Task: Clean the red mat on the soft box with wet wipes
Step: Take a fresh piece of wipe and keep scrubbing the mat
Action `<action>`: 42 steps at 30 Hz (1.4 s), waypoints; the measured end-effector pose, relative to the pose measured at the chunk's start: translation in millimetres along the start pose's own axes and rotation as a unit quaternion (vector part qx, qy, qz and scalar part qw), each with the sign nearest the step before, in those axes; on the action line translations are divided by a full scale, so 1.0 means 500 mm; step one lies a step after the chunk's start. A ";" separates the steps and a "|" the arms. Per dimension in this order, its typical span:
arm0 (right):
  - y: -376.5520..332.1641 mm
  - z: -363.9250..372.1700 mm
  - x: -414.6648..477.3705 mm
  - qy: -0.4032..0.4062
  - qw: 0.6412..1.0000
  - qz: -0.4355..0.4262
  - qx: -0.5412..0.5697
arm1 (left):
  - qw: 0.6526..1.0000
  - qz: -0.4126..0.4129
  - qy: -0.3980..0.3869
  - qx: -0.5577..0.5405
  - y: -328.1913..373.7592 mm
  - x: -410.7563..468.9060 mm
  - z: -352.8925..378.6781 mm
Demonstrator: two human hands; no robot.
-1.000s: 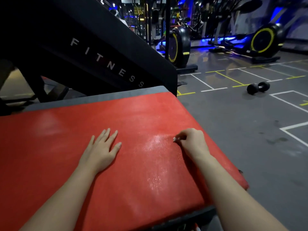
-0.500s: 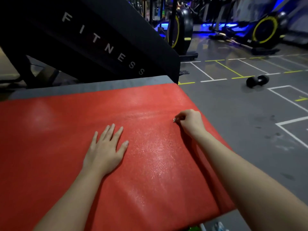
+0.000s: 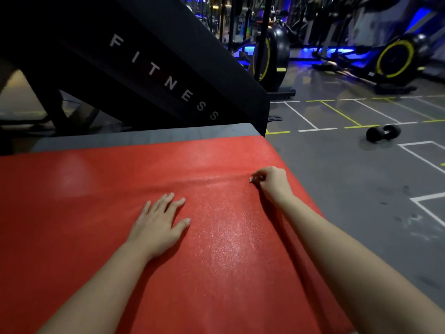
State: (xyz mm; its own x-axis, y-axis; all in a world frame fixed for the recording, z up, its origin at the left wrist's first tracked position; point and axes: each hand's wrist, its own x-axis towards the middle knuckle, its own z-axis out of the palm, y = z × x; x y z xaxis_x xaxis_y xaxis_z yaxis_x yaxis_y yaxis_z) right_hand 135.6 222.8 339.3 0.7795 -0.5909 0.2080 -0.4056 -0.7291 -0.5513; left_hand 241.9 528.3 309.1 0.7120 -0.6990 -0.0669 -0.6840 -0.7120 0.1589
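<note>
My left hand (image 3: 160, 222) lies flat on the red mat (image 3: 96, 189), palm down, fingers straight and slightly spread. My right hand (image 3: 272, 184), near the mat's right edge, is curled, pinching a small white wet wipe (image 3: 251, 180) against the mat, most of it hidden in the fist. The mat covers the soft box (image 3: 144, 136), whose grey top shows as a strip along the far side. Behind it slants a black panel (image 3: 156, 68) lettered FITNESS. A black dumbbell (image 3: 382, 133) lies on the lined grey floor (image 3: 337, 177) to the right.
</note>
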 end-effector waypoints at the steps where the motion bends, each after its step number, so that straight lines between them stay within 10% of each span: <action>1: 0.001 0.003 0.003 0.000 1.000 0.000 -0.004 | 1.000 0.009 0.003 0.012 -0.002 0.013 -0.020; 5: 0.030 0.006 -0.011 -0.016 0.998 -0.051 -0.037 | 0.993 0.029 0.107 0.041 -0.020 0.086 -0.082; 42: -0.015 0.099 0.397 -0.017 0.995 -0.039 -0.094 | 0.997 -0.024 0.072 0.009 -0.057 0.191 0.019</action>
State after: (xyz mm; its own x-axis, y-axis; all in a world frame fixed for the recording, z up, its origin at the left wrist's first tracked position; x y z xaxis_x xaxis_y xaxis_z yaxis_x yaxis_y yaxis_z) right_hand 316.9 128.2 344.7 0.8263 -0.5208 0.2145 -0.4235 -0.8256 -0.3729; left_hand 327.8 481.4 289.0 0.7583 -0.6483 0.0683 -0.6506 -0.7462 0.1410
